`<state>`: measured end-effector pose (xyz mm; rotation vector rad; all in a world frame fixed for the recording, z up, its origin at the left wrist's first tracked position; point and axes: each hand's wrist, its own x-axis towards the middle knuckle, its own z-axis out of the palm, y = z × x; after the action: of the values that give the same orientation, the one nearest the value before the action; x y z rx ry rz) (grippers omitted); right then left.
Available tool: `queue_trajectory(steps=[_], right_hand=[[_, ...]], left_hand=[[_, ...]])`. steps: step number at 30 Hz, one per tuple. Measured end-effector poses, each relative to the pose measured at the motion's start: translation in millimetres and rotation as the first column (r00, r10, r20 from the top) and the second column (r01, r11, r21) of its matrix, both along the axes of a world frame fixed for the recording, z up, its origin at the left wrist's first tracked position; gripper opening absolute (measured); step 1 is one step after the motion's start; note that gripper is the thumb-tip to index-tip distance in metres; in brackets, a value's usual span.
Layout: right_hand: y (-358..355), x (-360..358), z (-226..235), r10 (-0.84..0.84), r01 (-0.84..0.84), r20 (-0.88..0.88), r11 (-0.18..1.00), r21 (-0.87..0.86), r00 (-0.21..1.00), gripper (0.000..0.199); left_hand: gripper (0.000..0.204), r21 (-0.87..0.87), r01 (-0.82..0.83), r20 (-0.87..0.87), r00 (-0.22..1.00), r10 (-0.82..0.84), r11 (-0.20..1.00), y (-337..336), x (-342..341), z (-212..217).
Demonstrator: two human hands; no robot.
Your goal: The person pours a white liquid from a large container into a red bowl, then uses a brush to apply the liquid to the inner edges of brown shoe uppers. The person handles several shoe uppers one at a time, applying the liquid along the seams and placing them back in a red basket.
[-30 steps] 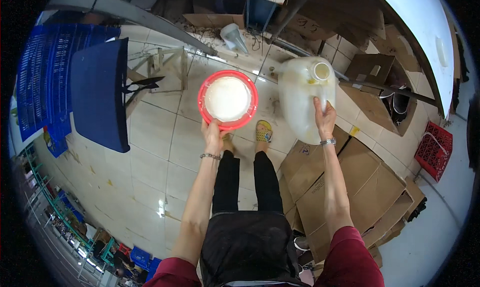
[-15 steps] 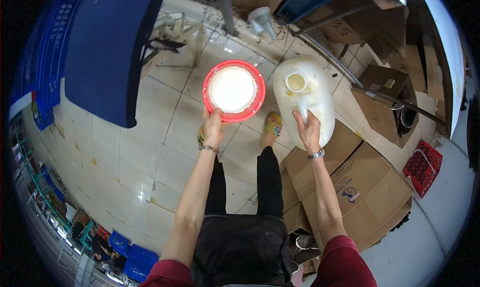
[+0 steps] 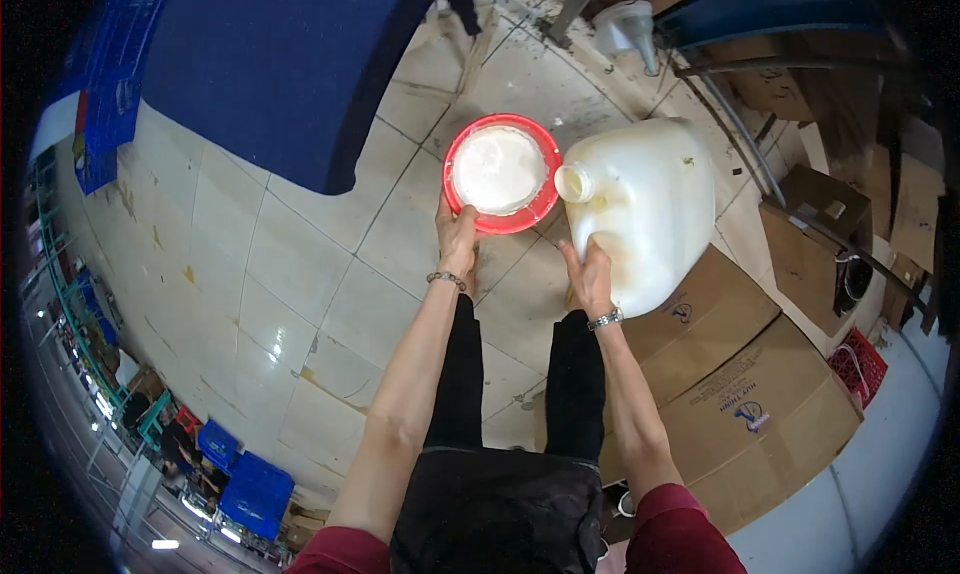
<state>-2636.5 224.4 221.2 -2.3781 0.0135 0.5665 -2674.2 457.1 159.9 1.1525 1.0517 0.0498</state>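
Pale, glossy floor tiles run out below the left hand and the right hand, streaked brown in places, a bright glare patch shining to the left hand's left. Ahead and left of the left hand, a big dark blue flat panel with a rounded corner looms in. Right of the right hand, broad brown cardboard boxes lie flat, print facing up. Now look at this: a cloudy white plastic jug, tipped at the right hand, its open round mouth turned left, yellow-brown stains below the neck! The right hand is curled tight around its handle. Well off to that hand's right, a red plastic lattice crate. Just ahead of the left hand, a round red plastic bowl, white inside, with white smears near the edge; the left hand clamps its near rim, thumb on top, fingers hidden underneath. Mouth and rim are so close, touching or not, can't tell! Farther ahead of the right hand, a greyish translucent plastic funnel.
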Motion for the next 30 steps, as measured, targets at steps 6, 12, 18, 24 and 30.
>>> queue_trajectory(steps=[6,12,18,24,30], right_hand=[[25.7,-34.7,-59.3,0.035,-0.039,-0.09,0.999,-0.037,0.995,0.045],[48.9,-57.0,-100.5,0.056,-0.065,-0.092,0.994,-0.092,0.994,0.046],[54.4,-71.8,-124.8,0.045,-0.056,-0.123,0.995,-0.088,0.991,0.043],[65.8,-82.1,-150.0,0.071,-0.083,-0.122,0.991,-0.103,0.99,0.037],[70.5,-88.9,-171.0,0.096,-0.108,-0.107,0.987,-0.122,0.99,0.034]], left_hand=[[0.057,-0.154,-0.09,-0.063,0.995,0.081,0.984,20.2,-20.0,-12.0],[0.053,-0.228,-0.161,-0.092,0.985,0.143,0.96,30.1,-45.1,-46.9],[0.052,-0.297,-0.17,-0.148,0.98,0.13,0.94,39.6,-58.5,-76.8],[0.055,-0.329,-0.236,-0.111,0.971,0.211,0.914,34.5,-78.7,-112.9],[0.057,-0.383,-0.277,-0.12,0.961,0.25,0.881,32.6,-89.4,-131.0]])
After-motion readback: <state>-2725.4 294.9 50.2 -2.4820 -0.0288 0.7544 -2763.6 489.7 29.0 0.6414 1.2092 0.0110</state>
